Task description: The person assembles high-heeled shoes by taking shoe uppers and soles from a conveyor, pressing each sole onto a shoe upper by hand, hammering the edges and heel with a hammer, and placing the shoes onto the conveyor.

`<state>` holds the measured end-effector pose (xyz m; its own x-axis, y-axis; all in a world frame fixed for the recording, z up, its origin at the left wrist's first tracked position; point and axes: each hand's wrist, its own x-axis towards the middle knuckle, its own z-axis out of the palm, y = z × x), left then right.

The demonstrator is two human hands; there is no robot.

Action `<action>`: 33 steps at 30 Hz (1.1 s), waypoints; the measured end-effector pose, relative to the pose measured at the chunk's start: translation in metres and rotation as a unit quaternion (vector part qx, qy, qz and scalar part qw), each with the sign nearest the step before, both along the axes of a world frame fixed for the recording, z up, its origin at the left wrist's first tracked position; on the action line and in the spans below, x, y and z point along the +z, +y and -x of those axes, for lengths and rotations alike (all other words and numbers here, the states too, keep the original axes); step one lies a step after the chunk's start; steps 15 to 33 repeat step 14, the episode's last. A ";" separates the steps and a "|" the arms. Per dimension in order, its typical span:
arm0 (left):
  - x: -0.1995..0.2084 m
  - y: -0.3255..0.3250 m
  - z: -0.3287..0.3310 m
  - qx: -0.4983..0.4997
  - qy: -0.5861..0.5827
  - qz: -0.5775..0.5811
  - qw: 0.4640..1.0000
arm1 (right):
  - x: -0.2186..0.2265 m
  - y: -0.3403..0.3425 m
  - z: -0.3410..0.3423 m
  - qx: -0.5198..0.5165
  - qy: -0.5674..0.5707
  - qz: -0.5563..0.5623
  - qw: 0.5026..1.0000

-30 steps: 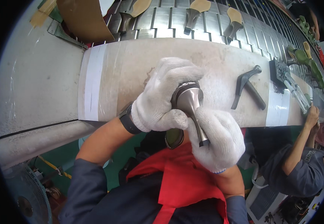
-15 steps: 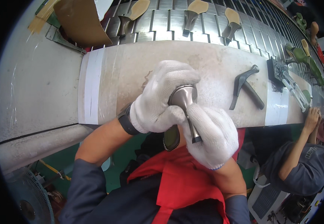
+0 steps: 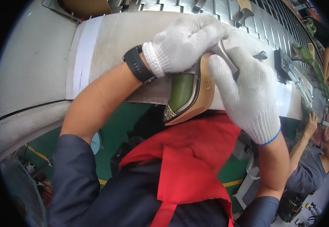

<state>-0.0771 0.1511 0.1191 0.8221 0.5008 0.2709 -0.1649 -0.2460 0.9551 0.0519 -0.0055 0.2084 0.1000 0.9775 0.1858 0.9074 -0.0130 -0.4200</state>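
A high-heeled shoe [image 3: 203, 89] is held over the worktable's near edge, tan sole turned outward and pointed glittery toe toward me. Something green, which looks like a shoe last [image 3: 181, 90], fills its opening. My left hand [image 3: 189, 43], in a white knit glove, is closed around the back of the shoe, near the base of its metallic heel [image 3: 225, 53]. My right hand [image 3: 249, 87], gloved too, has its thumb and fingers spread on either side of the heel, with the thumb against the sole. Beside its fingers shows a hammer head [image 3: 261, 55]; the hammer's handle is hidden.
The pale worktable [image 3: 123, 34] borders a slatted metal conveyor [image 3: 229, 9], where a tan sole with a heel [image 3: 245, 11] lies. At right are a black block [image 3: 282, 62], clear syringe-like tubes [image 3: 300, 86] and green lasts [image 3: 310, 60]. A co-worker [image 3: 312, 166] sits at right.
The shoe has turned from heel-toward-me to sole showing and toe toward me. My left hand has moved up around its back; my right hand has shifted right and its fingers have spread.
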 end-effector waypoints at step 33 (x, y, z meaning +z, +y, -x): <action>0.014 -0.013 -0.002 0.028 -0.032 -0.101 0.994 | -0.026 0.002 -0.006 -0.049 0.054 -0.053 0.996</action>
